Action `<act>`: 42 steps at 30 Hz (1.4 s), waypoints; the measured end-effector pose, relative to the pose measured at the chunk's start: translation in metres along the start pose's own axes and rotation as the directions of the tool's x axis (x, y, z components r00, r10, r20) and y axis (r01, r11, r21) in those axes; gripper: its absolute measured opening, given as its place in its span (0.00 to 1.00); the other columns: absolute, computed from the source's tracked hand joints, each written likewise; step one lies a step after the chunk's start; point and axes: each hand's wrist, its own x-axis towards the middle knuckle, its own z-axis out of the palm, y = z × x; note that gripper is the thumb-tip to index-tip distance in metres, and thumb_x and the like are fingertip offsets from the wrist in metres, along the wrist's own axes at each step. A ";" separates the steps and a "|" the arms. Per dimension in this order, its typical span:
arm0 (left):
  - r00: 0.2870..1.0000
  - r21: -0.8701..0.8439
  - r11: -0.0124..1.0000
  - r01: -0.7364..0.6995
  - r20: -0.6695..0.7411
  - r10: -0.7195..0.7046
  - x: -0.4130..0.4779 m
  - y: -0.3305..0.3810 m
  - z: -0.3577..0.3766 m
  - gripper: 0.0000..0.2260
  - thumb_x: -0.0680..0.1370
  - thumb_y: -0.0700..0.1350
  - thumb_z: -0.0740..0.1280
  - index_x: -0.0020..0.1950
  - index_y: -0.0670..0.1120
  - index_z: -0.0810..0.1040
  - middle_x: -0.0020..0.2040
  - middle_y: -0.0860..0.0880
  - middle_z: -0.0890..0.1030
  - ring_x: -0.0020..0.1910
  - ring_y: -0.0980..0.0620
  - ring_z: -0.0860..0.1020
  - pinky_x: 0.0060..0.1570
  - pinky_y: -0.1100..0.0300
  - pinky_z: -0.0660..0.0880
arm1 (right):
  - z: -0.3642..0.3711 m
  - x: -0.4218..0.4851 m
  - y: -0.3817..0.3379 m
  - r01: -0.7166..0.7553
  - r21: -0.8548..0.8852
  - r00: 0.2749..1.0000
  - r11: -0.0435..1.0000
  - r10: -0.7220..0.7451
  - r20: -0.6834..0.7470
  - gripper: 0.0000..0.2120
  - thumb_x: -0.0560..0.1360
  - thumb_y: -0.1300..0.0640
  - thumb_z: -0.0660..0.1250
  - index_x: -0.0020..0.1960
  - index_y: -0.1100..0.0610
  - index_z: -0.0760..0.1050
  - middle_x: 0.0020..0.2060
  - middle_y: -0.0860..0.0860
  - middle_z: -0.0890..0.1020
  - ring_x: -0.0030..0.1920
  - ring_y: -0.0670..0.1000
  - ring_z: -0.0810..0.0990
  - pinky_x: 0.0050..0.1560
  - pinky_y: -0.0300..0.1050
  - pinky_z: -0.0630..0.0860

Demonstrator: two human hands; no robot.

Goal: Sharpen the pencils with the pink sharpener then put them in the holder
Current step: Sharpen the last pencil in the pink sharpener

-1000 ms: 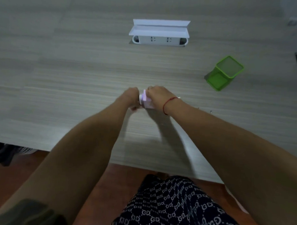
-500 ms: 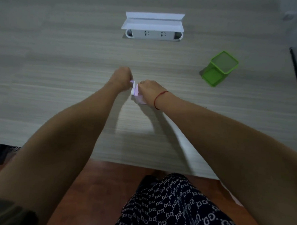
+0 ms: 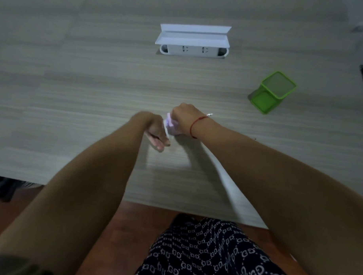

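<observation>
Pink sharpener (image 3: 170,124) sits clamped in the right hand (image 3: 184,119), touching the left hand (image 3: 156,130), which pinches something pale at its mouth. Green holder (image 3: 270,92) stands well apart, forward-right of both hands, nearer the right.

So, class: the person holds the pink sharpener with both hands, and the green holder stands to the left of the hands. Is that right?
Not quite. The head view shows the green holder to the right of the hands, not the left. The left hand and right hand do meet at the pink sharpener.

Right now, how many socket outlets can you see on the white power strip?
2, side by side on the front of the power strip at the far middle of the table; its raised lid may hide others.
</observation>
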 end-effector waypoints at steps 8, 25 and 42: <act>0.716 0.222 0.966 -0.134 -0.652 0.249 0.008 0.015 -0.035 0.06 0.71 0.33 0.67 0.44 0.32 0.83 0.30 0.41 0.84 0.31 0.49 0.84 0.35 0.57 0.82 | -0.001 0.000 0.004 0.023 0.077 1.000 0.997 -0.024 0.006 0.11 0.74 0.55 0.60 0.42 0.59 0.79 0.49 0.63 0.83 0.48 0.62 0.81 0.45 0.44 0.73; 0.809 0.266 0.964 0.024 -0.571 0.138 0.025 -0.005 -0.006 0.03 0.68 0.39 0.73 0.36 0.39 0.82 0.31 0.43 0.84 0.36 0.48 0.84 0.43 0.57 0.81 | -0.019 -0.014 0.000 0.058 0.012 0.997 0.998 -0.059 0.059 0.14 0.75 0.58 0.60 0.31 0.55 0.66 0.54 0.67 0.79 0.55 0.64 0.78 0.51 0.48 0.73; 0.987 0.163 0.987 0.008 -0.161 0.018 0.017 -0.010 -0.005 0.09 0.75 0.42 0.69 0.35 0.45 0.78 0.23 0.52 0.79 0.24 0.58 0.79 0.34 0.66 0.78 | -0.016 -0.016 -0.005 0.057 -0.017 0.997 0.998 -0.056 0.055 0.17 0.74 0.57 0.61 0.28 0.54 0.63 0.51 0.66 0.81 0.52 0.63 0.80 0.45 0.47 0.71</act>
